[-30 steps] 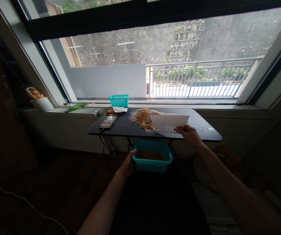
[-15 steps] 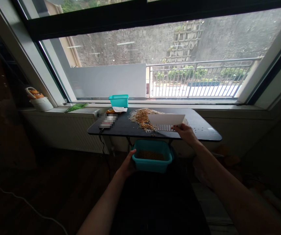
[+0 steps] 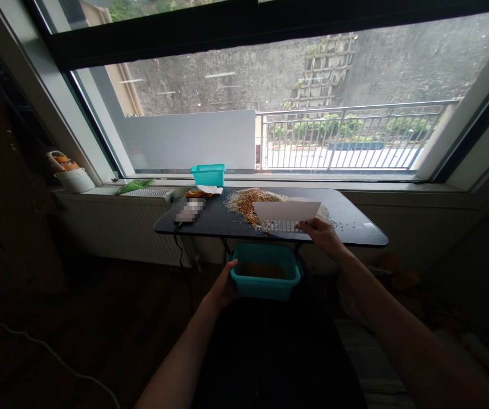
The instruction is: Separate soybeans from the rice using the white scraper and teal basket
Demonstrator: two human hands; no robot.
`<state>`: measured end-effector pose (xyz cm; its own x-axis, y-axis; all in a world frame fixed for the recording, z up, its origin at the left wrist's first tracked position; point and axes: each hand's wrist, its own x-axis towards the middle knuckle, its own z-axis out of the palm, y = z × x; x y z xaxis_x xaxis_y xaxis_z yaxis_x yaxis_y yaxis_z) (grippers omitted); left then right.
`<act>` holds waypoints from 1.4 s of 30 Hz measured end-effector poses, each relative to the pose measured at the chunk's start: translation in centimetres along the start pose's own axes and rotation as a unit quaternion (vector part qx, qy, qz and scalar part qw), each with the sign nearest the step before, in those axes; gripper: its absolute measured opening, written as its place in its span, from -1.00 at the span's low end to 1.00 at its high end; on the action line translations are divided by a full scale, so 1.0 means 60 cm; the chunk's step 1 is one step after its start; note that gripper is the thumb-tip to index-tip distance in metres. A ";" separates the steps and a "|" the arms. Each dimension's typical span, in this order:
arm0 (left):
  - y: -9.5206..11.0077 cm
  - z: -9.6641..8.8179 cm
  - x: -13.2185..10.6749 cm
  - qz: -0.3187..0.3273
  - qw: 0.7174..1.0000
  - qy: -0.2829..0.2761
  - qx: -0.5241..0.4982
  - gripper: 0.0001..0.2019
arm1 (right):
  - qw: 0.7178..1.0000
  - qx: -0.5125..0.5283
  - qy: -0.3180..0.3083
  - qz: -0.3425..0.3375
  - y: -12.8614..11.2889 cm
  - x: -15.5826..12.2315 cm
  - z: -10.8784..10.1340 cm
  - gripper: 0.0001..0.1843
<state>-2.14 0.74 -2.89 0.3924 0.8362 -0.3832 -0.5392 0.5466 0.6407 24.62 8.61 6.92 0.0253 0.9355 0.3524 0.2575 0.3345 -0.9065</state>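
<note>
My left hand [image 3: 224, 284] grips the left side of a teal plastic basin [image 3: 265, 288], thumb over its rim. Brown grains or beans [image 3: 264, 270] cover the basin's bottom; the kind is too dark to tell. My right hand [image 3: 319, 230] pinches the lower right corner of a white sheet [image 3: 287, 211] with a row of slots along its lower edge. The sheet stands tilted over the table, in front of a spread pile of yellow-orange kernels [image 3: 255, 199] mixed with pale grains [image 3: 236, 200], and hides part of it.
The dark folding table [image 3: 355, 218] stands against the window ledge. On its left lie a blurred-out object [image 3: 190, 210] with a cord, an orange item [image 3: 195, 193] and white paper [image 3: 210, 190]. Behind them is another teal basin [image 3: 208, 175]. A radiator [image 3: 120, 227] is at left.
My right hand has drawn the slotted sheet slightly left and down, toward the table's near edge. My left hand and the basin have hardly moved.
</note>
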 end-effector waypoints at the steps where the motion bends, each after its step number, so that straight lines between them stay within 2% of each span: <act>1: 0.000 0.000 0.000 0.000 1.000 0.001 -0.001 -0.50 | 1.000 -0.001 -0.002 -0.003 0.000 -0.002 0.000 -0.55; 6: -0.002 -0.003 0.002 0.002 1.000 0.006 -0.003 -0.50 | 1.000 -0.011 0.014 0.006 0.006 -0.017 -0.008 -0.55; 15: -0.001 -0.008 0.003 -0.006 1.000 0.007 -0.003 -0.48 | 1.000 0.019 -0.009 0.003 0.008 -0.027 -0.003 -0.55; 20: 0.002 -0.015 0.002 0.010 1.000 0.009 -0.018 -0.48 | 1.000 0.017 -0.004 -0.001 0.000 -0.009 0.012 -0.59; 27: 0.014 -0.022 -0.006 0.040 0.997 0.060 -0.025 -0.47 | 0.999 -0.041 0.023 -0.007 -0.013 0.031 0.054 -0.73; 35: 0.031 -0.025 -0.024 0.053 0.995 0.084 -0.017 -0.51 | 0.998 -0.060 0.016 -0.031 0.016 0.060 0.081 -0.74; 42: 0.028 -0.026 -0.021 0.044 0.995 0.090 -0.008 -0.51 | 0.999 -0.043 0.003 -0.032 0.030 0.058 0.086 -0.73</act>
<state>-4.73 0.70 -2.37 0.2048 0.8741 -0.4404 -0.5779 0.4711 0.6664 20.21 13.06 5.31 0.0118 0.9121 0.4098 0.3404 0.3816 -0.8594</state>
